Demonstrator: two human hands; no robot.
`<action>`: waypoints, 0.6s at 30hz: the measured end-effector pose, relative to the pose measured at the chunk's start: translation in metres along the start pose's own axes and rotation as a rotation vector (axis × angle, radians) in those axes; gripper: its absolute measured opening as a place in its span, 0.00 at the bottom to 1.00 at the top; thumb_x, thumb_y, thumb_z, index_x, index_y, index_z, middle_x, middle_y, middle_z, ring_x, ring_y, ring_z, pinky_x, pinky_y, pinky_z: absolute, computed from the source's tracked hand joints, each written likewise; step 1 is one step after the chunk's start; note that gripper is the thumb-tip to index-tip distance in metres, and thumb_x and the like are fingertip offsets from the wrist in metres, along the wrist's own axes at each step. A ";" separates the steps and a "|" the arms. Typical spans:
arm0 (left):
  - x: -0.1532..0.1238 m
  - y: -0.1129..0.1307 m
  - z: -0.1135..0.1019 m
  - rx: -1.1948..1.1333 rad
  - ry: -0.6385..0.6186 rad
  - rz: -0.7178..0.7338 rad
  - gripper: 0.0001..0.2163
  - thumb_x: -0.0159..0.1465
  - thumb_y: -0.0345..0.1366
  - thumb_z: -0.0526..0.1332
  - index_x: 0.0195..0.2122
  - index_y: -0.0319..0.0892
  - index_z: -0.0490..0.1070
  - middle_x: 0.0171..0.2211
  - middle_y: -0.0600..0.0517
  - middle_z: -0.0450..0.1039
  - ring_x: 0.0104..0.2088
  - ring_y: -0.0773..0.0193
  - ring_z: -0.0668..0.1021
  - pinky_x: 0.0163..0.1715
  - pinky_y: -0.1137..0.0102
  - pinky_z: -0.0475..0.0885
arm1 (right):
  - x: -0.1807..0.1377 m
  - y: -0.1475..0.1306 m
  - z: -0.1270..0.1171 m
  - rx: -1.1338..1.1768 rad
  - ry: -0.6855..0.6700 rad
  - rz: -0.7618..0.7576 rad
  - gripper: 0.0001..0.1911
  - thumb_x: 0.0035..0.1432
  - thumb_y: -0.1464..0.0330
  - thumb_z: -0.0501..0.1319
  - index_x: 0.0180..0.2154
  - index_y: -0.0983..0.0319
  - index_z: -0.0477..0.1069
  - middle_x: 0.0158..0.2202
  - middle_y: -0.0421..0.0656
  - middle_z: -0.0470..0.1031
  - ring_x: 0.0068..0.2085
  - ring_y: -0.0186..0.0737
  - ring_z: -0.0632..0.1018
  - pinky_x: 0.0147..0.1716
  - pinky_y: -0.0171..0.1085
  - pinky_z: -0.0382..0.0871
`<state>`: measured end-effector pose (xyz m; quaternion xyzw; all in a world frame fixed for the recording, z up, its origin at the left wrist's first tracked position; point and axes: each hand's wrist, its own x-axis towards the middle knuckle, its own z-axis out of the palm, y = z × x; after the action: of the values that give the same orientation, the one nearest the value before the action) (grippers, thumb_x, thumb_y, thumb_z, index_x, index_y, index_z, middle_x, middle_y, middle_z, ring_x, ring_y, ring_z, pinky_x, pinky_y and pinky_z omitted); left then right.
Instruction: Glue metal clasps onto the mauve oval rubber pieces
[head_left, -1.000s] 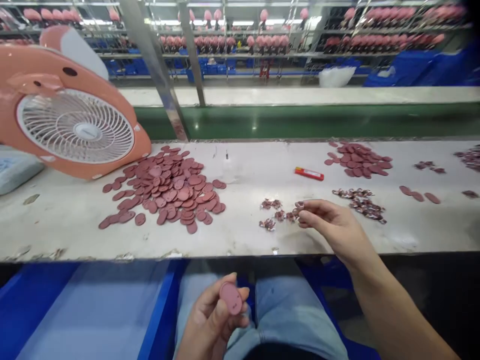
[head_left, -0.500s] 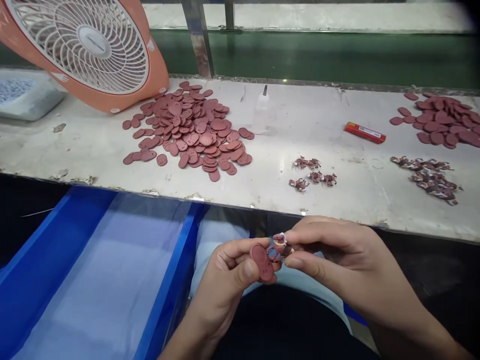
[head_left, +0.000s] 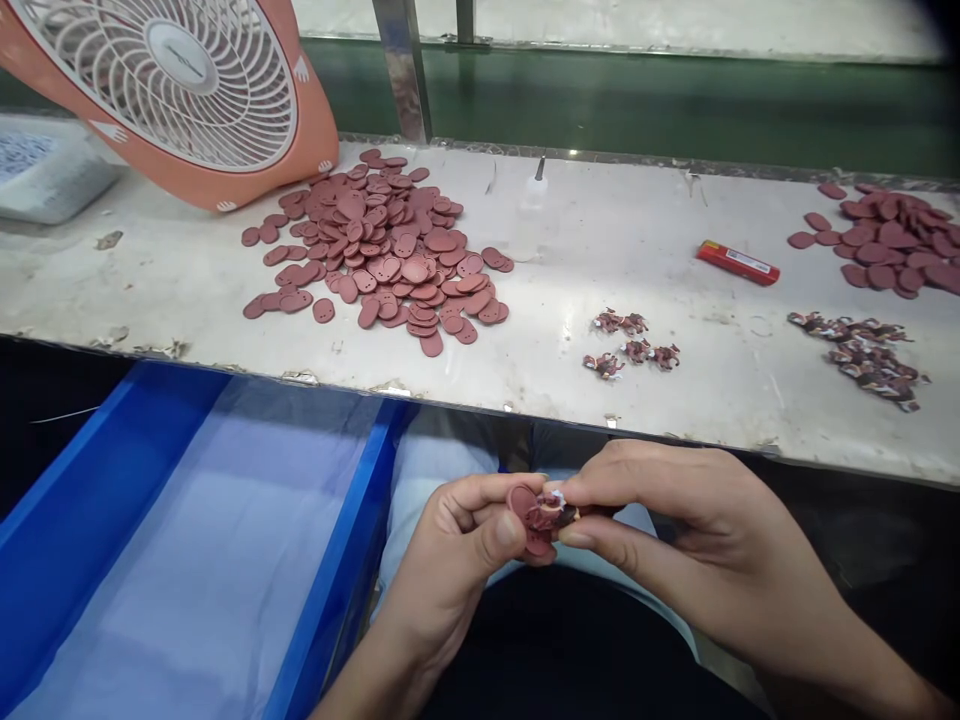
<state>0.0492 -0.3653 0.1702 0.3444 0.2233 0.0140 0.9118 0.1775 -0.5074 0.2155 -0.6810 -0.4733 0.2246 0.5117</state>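
Note:
My left hand [head_left: 457, 555] pinches a dark pink oval disc [head_left: 523, 503] over my lap, below the table's front edge. My right hand [head_left: 667, 540] pinches a small dark pink and white piece [head_left: 553, 510] and presses it against that disc. Both hands are closed and meet fingertip to fingertip. On the table above them lie a few more such small pieces [head_left: 630, 340]. A big heap of pink oval discs [head_left: 382, 250] lies further left on the table.
An orange fan [head_left: 172, 90] leans at the table's back left beside a pale tray [head_left: 45, 175]. A red lighter [head_left: 737, 262], a second disc heap [head_left: 889, 235] and more small pieces [head_left: 862, 355] lie right. A blue bin with clear liner [head_left: 187, 540] stands left of my lap.
A second ago my right hand picked a small piece off the table while my left held the disc. The hands have come together over my lap, the piece now pressed closer onto the disc.

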 end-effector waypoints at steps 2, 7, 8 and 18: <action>0.000 0.000 0.000 -0.014 0.004 -0.001 0.11 0.55 0.43 0.74 0.37 0.44 0.84 0.28 0.53 0.82 0.26 0.73 0.79 0.32 0.80 0.74 | -0.001 0.000 -0.001 -0.014 -0.009 -0.010 0.09 0.63 0.77 0.65 0.43 0.60 0.77 0.33 0.35 0.79 0.33 0.23 0.78 0.36 0.21 0.70; 0.000 -0.001 0.000 -0.040 0.022 -0.016 0.13 0.53 0.44 0.75 0.36 0.43 0.84 0.25 0.53 0.82 0.25 0.73 0.79 0.31 0.80 0.74 | -0.002 -0.001 -0.001 -0.039 -0.016 -0.027 0.10 0.63 0.77 0.64 0.44 0.59 0.76 0.32 0.34 0.77 0.32 0.23 0.76 0.35 0.21 0.70; 0.000 -0.001 0.000 -0.041 0.027 -0.018 0.13 0.52 0.44 0.75 0.36 0.43 0.84 0.25 0.53 0.82 0.25 0.73 0.79 0.31 0.80 0.74 | -0.002 -0.001 -0.001 -0.041 -0.014 -0.026 0.10 0.63 0.77 0.64 0.44 0.59 0.76 0.32 0.34 0.77 0.32 0.23 0.76 0.35 0.21 0.70; -0.001 -0.002 0.000 -0.055 0.042 -0.049 0.13 0.51 0.44 0.76 0.36 0.45 0.84 0.24 0.54 0.82 0.24 0.72 0.80 0.30 0.80 0.74 | -0.002 0.000 -0.004 -0.044 -0.063 -0.031 0.13 0.64 0.76 0.63 0.48 0.55 0.75 0.34 0.34 0.79 0.34 0.25 0.78 0.34 0.24 0.72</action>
<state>0.0485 -0.3674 0.1691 0.3134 0.2503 0.0049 0.9160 0.1795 -0.5112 0.2163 -0.6771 -0.5047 0.2275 0.4847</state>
